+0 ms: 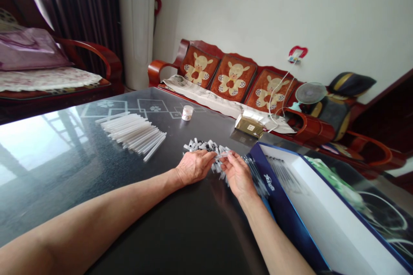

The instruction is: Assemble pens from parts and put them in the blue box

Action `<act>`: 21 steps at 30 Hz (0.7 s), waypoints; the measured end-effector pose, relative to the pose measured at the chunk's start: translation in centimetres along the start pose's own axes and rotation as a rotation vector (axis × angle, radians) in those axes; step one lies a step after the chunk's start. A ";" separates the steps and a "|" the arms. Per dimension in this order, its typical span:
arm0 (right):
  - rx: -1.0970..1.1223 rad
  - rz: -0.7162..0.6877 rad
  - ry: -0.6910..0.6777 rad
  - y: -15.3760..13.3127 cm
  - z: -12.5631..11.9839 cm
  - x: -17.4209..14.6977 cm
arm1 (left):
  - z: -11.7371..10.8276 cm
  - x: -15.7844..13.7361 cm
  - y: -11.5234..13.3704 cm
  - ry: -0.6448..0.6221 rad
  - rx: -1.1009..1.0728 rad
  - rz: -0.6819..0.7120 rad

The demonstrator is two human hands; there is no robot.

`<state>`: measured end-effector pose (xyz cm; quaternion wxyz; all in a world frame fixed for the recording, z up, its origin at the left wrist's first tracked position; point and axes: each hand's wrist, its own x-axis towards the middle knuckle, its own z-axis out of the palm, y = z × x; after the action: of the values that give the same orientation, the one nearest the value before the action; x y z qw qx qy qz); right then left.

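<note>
Bare forearms [106, 210] reach in from the bottom edge over a dark, glossy table [180, 240]. At lower right stands a long blue box [338, 227], open, white inside, with thin dark rods [284, 174] at its far end.

Near the middle of the frame, the right hand [238, 175] pinches a small pale piece [222, 154] between thumb and forefinger, with almost no gap. The piece lies at the fingertips, pointing toward the left hand [195, 166], whose fingers are drawn together at its other end; whether they grip it is too small to tell. The piece is just above a loose pile [203, 145] of short white and black bits, which spreads behind and below the fingertips.

Left of centre, well apart from the hands, white sticks [134, 133] lie side by side in a slanting row. Beyond the pile stand a little tub [187, 113] and, to the right, a gold carton [250, 125].

Farther back, a wooden sofa [158, 68] carries three bear cushions [235, 75] against a pale wall [245, 8].
</note>
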<state>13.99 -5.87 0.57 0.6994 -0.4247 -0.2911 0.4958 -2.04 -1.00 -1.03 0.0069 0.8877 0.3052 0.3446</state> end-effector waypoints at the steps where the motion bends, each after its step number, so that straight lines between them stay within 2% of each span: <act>1: -0.001 -0.001 0.004 -0.1 0.0 0.0 | 0.0 0.0 0.0 0.001 -0.003 -0.002; 6: -0.086 -0.019 -0.039 0.1 0.1 -0.3 | -0.1 0.0 0.0 -0.012 -0.010 -0.009; 11: -0.306 -0.117 -0.070 0.5 -0.2 -0.2 | -0.2 -0.1 0.0 -0.023 -0.026 0.002; 17: -0.849 -0.334 -0.259 -1.2 -1.6 0.3 | -0.3 -0.1 0.1 -0.056 -0.022 0.010; 21: -1.142 -0.419 -0.319 -2.4 -1.9 0.1 | -0.3 -0.1 0.0 -0.084 -0.007 0.025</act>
<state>16.67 -6.71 1.83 0.3923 -0.5862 -0.6877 0.1718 -2.23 -1.11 -0.87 0.0183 0.9051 0.2923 0.3083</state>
